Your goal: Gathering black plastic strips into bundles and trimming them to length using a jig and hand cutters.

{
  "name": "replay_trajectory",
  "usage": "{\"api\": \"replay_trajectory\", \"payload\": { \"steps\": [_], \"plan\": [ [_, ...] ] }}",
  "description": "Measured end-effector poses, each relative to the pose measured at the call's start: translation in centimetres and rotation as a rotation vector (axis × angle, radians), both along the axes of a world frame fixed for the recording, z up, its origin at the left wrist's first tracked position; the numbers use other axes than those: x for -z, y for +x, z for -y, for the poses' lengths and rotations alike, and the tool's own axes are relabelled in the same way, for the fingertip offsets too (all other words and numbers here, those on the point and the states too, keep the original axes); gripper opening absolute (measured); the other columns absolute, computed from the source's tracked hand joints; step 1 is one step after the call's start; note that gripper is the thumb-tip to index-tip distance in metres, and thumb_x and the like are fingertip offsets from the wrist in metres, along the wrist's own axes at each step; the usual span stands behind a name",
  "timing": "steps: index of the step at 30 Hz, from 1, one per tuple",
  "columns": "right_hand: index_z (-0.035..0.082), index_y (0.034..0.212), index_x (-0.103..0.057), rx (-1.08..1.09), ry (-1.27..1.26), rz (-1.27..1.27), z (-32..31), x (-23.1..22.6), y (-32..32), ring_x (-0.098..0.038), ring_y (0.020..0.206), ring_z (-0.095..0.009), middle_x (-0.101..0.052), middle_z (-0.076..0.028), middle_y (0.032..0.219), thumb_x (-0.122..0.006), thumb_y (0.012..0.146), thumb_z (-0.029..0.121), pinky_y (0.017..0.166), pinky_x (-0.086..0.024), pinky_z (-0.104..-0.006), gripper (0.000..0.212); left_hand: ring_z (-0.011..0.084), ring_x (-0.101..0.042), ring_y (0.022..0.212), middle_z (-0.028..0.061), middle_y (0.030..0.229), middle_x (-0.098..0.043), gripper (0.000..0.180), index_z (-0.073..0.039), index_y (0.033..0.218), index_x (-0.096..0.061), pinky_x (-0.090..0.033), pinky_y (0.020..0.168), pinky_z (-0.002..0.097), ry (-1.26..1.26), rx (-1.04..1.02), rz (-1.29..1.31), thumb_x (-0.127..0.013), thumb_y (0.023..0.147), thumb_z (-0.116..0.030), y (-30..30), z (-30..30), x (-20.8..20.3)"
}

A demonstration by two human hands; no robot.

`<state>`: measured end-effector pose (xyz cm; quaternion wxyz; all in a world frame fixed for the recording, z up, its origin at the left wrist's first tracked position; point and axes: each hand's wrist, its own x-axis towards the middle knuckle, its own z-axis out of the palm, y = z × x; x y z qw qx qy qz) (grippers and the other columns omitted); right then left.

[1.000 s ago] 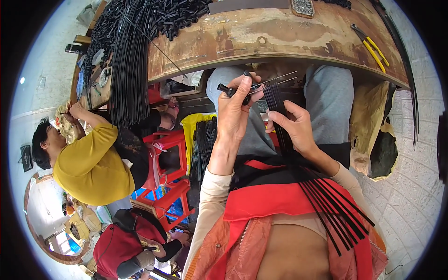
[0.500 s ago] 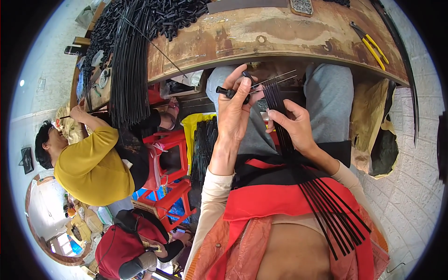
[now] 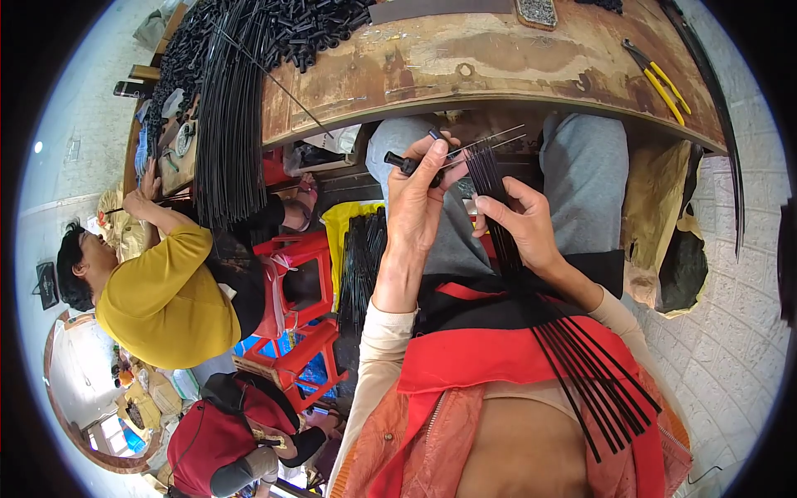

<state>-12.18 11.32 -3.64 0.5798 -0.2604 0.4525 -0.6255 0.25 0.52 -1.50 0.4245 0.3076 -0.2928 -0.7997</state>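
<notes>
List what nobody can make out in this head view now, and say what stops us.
All in the head view:
1. Part of the right hand: hidden behind the rods.
2. Part of the tubes: hidden by the left hand.
3. Far side of the heap: cut off by the top edge.
4. Shape of each of the bits: too small.

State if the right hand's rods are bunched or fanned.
Both: the rods are bunched at the right hand, fanned over the red cloth, with gaps between them.

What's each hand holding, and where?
Left hand: black tubular pieces, exact part hidden. Right hand: thin black rods, gripped below their upper ends.
</notes>
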Motion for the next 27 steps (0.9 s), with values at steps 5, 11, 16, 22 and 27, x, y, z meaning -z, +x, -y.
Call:
{"api": "replay_trajectory", "payload": {
  "steps": [5,11,16,22,27],
  "plan": [
    [-0.001,0.096,-0.061,0.006,0.000,-0.009,0.05,0.15,0.05,-0.062,0.066,-0.012,-0.064,-0.007,0.080,-0.067,0.091,0.012,0.063,-0.055,-0.0287,0.015,0.0182,-0.068,0.090,0.0102,0.099,-0.067,0.025,0.001,0.107,-0.065,-0.060,0.076,0.0289,-0.004,0.022,0.030,-0.071,0.089,-0.015,0.07,-0.11,0.06],
    [0.000,0.096,-0.061,-0.003,0.008,-0.006,0.12,-0.12,0.18,-0.062,0.066,-0.012,-0.063,-0.006,0.080,-0.067,0.091,0.012,0.063,-0.056,-0.0289,0.015,0.0151,-0.066,0.085,0.0079,0.097,-0.067,0.027,0.001,0.108,-0.066,-0.058,0.074,0.0271,0.010,0.045,0.056,-0.072,0.088,-0.017,0.27,-0.20,0.43],
    [-0.001,0.097,-0.061,0.006,0.005,-0.040,0.08,-0.32,0.34,-0.062,0.068,-0.012,-0.063,-0.006,0.081,-0.067,0.091,0.012,0.064,-0.056,-0.0287,0.015,0.0146,-0.066,0.085,0.0077,0.097,-0.068,0.026,0.000,0.107,-0.066,-0.058,0.075,0.0277,-0.017,0.051,0.050,-0.072,0.088,-0.017,0.37,-0.15,0.36],
    [-0.002,0.099,-0.061,0.018,0.003,-0.105,0.17,-0.30,0.55,-0.062,0.074,-0.012,-0.062,-0.005,0.086,-0.065,0.092,0.010,0.067,-0.058,-0.0295,0.015,0.0146,-0.066,0.087,0.0075,0.097,-0.068,0.025,0.000,0.107,-0.067,-0.057,0.077,0.0288,-0.027,0.059,0.033,-0.071,0.089,-0.017,0.60,0.07,0.52],
    [-0.003,0.101,-0.060,0.010,0.016,-0.132,0.33,-0.19,0.49,-0.063,0.077,-0.012,-0.062,-0.005,0.087,-0.065,0.092,0.009,0.069,-0.059,-0.0304,0.016,0.0144,-0.066,0.087,0.0075,0.097,-0.068,0.025,0.000,0.107,-0.067,-0.057,0.078,0.0282,-0.033,0.050,0.044,-0.071,0.089,-0.017,0.62,-0.02,0.25]
  ]
}}
